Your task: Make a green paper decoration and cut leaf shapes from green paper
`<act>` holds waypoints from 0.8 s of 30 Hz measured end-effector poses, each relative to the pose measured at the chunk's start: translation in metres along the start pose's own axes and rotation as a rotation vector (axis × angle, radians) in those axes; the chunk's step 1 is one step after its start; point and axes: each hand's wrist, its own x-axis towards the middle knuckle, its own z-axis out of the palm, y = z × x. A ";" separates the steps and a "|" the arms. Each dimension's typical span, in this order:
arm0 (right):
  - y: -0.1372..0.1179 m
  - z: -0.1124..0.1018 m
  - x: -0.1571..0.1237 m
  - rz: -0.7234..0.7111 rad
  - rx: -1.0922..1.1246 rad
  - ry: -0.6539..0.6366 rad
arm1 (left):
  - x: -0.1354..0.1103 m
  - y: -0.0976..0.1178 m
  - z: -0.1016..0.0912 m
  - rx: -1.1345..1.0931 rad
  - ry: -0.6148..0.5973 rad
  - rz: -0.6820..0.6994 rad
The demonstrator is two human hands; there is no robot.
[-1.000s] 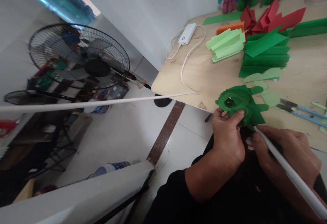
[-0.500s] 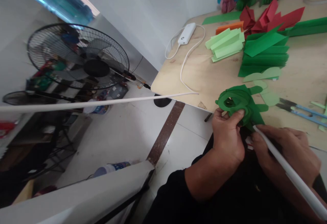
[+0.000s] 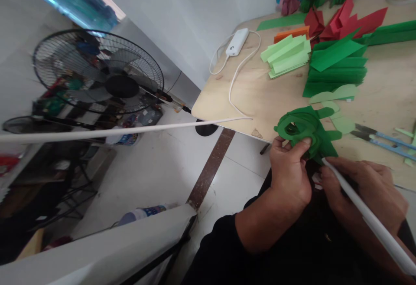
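Note:
My left hand [image 3: 289, 170] pinches a dark green rolled paper piece [image 3: 305, 131] at the near edge of the wooden table [image 3: 260, 98]. My right hand [image 3: 367, 189] is closed around a long white stick [image 3: 367, 215] whose tip meets the underside of the green paper. The paper curls in a spiral with cut leaf-like tabs sticking out to the right.
Stacks of dark green [image 3: 336, 66], light green [image 3: 286, 55] and red paper [image 3: 344, 20] lie on the table, with scissors [image 3: 380, 139] at the right and a white power bank [image 3: 236, 43] with its cable. A standing fan [image 3: 97, 74] is on the floor to the left.

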 end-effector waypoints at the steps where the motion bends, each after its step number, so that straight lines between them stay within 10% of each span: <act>1: 0.000 0.000 0.000 -0.002 0.002 -0.006 | 0.000 0.000 0.000 0.002 0.004 -0.001; 24: 0.000 -0.001 0.002 0.007 0.013 -0.024 | 0.002 0.000 0.001 0.032 0.012 0.013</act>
